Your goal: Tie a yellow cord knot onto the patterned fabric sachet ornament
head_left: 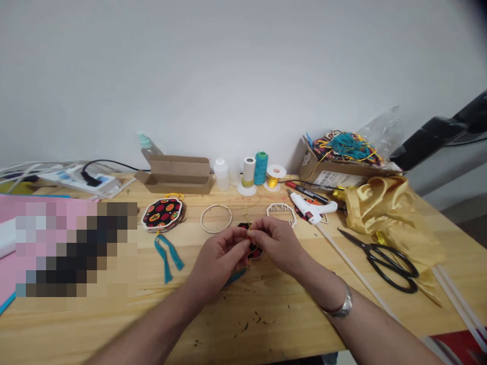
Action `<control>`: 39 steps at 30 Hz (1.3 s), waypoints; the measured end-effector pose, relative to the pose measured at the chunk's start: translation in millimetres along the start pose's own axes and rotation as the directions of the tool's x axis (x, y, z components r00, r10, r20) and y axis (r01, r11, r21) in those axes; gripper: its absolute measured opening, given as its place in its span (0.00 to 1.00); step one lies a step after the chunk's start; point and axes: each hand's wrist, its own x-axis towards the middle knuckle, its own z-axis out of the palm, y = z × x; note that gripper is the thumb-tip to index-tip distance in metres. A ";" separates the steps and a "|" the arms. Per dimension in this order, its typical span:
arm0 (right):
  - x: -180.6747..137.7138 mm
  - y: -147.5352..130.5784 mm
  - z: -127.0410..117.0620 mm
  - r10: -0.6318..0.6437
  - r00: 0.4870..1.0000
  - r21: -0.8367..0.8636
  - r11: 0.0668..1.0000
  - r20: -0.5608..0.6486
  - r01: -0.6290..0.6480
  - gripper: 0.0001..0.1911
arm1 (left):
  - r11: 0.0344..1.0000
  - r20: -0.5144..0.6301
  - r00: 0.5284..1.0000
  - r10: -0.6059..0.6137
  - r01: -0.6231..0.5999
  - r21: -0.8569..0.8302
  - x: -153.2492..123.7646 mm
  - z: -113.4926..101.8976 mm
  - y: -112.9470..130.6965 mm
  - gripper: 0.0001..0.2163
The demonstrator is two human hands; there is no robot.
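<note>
My left hand (pixel 223 254) and my right hand (pixel 277 244) meet at the middle of the table, fingertips pinched close together on a thin yellow cord (pixel 246 217). Beneath my fingers is a dark patterned ornament (pixel 258 252), mostly hidden by the hands. A teal tassel (pixel 236 276) shows below it, beside my left hand. The cord trails back toward a spool of yellow cord (pixel 247 183). Just behind my hands lie a thin round hoop (pixel 202 223) on the left and a pale lattice frame (pixel 281 207) on the right.
Finished-looking patterned ornaments (pixel 162 215) lie stacked at left, near an open cardboard box (pixel 178 181). At right are a white glue gun (pixel 314 207), black scissors (pixel 391 263), gold cloth (pixel 384 208) and a full carton (pixel 327 175). Teal thread (pixel 261 170) stands by the wall.
</note>
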 end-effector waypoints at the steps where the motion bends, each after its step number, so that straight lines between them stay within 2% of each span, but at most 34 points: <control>1: 0.1 0.5 0.0 -0.004 1.000 -0.009 1.000 0.000 0.004 0.03 | 0.999 -0.021 1.000 0.009 -0.008 0.047 0.0 -0.6 0.2 0.07; 8: 0.8 -4.1 -3.0 0.001 1.000 -0.037 0.999 -0.026 -0.002 0.04 | 0.942 -0.143 0.980 0.141 -0.088 0.325 1.7 -5.1 5.1 0.07; 13: 1.4 -7.8 -4.4 0.024 0.999 -0.031 0.999 -0.044 -0.026 0.05 | 0.837 -0.252 0.903 0.347 -0.177 0.518 2.0 -6.8 3.8 0.07; 14: 1.2 -7.7 -4.1 0.024 0.999 -0.022 0.999 -0.038 -0.025 0.05 | 0.843 -0.253 0.904 0.344 -0.179 0.508 1.5 -6.3 3.1 0.09; 15: 1.0 -7.3 -3.7 0.022 0.999 -0.014 1.000 -0.033 -0.023 0.05 | 0.869 -0.238 0.924 0.299 -0.161 0.467 0.7 -5.5 2.5 0.12; 18: -0.3 -5.6 -2.1 0.020 1.000 0.002 1.000 -0.013 -0.020 0.04 | 0.972 -0.115 0.989 0.091 -0.063 0.228 -1.6 -1.9 0.8 0.19; 20: -1.3 -4.6 -1.3 0.021 1.000 -0.006 1.000 -0.001 -0.021 0.04 | 0.997 -0.036 0.999 0.026 -0.023 0.080 -2.2 -0.1 -0.6 0.19; 22: -2.0 -4.1 -0.7 0.019 1.000 -0.027 0.999 0.004 -0.019 0.03 | 1.000 0.008 1.000 0.018 -0.018 0.024 -1.8 0.3 -2.3 0.18; 25: -2.0 -3.6 -0.2 0.018 1.000 -0.041 0.999 0.011 -0.017 0.04 | 0.999 0.028 0.999 0.020 -0.021 0.043 -0.2 -0.9 -4.7 0.14; 33: -0.3 -2.6 -0.7 -0.029 1.000 -0.083 0.996 -0.009 0.029 0.04 | 0.988 -0.077 0.996 0.037 -0.026 0.149 2.5 -5.7 -4.3 0.09; 39: 0.2 -1.5 -0.6 0.021 1.000 0.003 1.000 0.001 -0.021 0.03 | 0.988 -0.083 0.996 0.043 -0.030 0.155 1.7 -6.2 1.1 0.09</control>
